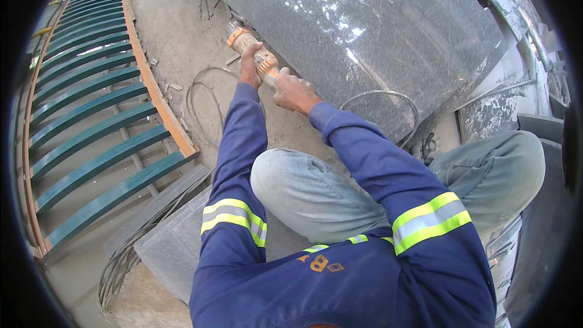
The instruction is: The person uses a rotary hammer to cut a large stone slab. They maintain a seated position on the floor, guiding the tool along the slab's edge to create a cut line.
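Observation:
A dust-covered orange and grey corded power tool, with a long round body like a grinder's, points away from me along the near left edge of a large dark polished stone slab. My left hand is wrapped around the middle of its body. Behind it, my right hand grips the rear end, fingers closed. Whatever is fitted at the tool's far end cannot be made out. Several small stone chips lie on the dusty ground to the left.
A rack with green slats and an orange frame runs along the left. Cable loops lie on the ground and over the slab. Bundled cables hang beside the grey stone block beneath me. More slabs stand at right.

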`<state>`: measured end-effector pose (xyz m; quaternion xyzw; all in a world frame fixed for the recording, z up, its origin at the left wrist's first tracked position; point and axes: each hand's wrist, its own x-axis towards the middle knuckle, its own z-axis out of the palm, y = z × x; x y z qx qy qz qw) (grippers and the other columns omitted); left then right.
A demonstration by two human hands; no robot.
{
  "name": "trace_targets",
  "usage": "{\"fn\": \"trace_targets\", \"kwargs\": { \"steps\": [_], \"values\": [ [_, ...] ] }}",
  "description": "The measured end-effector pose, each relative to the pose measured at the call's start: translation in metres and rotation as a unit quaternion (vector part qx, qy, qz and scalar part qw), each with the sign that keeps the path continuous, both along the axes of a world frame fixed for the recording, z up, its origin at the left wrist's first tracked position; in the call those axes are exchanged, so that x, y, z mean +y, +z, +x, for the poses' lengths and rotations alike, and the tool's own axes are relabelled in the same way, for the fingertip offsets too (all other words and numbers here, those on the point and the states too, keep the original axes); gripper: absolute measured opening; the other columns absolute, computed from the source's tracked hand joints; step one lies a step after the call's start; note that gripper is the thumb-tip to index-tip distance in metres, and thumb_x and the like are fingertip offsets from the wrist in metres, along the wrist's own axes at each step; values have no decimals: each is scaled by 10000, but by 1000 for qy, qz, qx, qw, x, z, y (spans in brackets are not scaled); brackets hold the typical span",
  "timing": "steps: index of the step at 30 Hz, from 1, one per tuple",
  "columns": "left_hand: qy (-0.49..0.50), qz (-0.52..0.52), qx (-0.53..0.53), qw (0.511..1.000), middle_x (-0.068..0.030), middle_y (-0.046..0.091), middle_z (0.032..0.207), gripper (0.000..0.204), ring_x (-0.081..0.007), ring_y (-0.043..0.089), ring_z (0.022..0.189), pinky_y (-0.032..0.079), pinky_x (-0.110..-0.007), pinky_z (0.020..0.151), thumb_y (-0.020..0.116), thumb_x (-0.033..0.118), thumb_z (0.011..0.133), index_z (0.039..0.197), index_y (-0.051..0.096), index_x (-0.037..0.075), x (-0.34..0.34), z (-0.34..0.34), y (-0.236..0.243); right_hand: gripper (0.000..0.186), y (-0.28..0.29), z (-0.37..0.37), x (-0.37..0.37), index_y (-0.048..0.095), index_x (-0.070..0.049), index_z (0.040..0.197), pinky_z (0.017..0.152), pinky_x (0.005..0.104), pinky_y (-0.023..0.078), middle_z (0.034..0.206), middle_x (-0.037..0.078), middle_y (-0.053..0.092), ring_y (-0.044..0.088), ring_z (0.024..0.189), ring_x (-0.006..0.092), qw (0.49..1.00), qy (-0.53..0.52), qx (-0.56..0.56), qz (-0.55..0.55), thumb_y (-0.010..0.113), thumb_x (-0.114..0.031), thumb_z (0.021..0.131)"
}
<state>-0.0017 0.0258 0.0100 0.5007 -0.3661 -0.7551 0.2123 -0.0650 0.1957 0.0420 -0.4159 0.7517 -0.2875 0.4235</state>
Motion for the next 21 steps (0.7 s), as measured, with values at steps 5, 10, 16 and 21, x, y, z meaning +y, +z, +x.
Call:
{"fn": "trace_targets", "kwargs": {
  "steps": [5,10,16,21],
  "values": [
    [3,1,0,1000,-89,601,840,361,-241,665,683,602,-408,631,696,231,802,1068,552,33,-4,3,-4,376,-1,2,-2,458,69,1130,922,523,526,1064,354,670,674,1043,475,1000,2,9,-11,574,-133,835],
    [2,-2,4,1000,-89,602,835,357,-243,663,674,600,-405,624,693,220,803,1066,551,26,4,1,0,370,1,1,3,457,61,1117,914,527,528,1057,356,670,675,1041,474,1000,4,11,-4,581,-137,830],
    [15,-12,20,1000,-90,599,829,336,-237,660,671,595,-391,610,684,204,812,1061,548,23,16,5,2,380,6,4,18,436,50,1112,902,536,530,1042,354,672,677,1033,474,1000,2,0,-6,596,-133,820],
    [3,-9,13,1000,-91,591,834,335,-226,660,673,596,-386,625,680,214,835,1062,521,27,31,4,13,370,12,5,27,451,47,1110,870,496,561,1025,317,691,703,1009,442,1000,9,12,12,603,-105,809]
  ]
}}
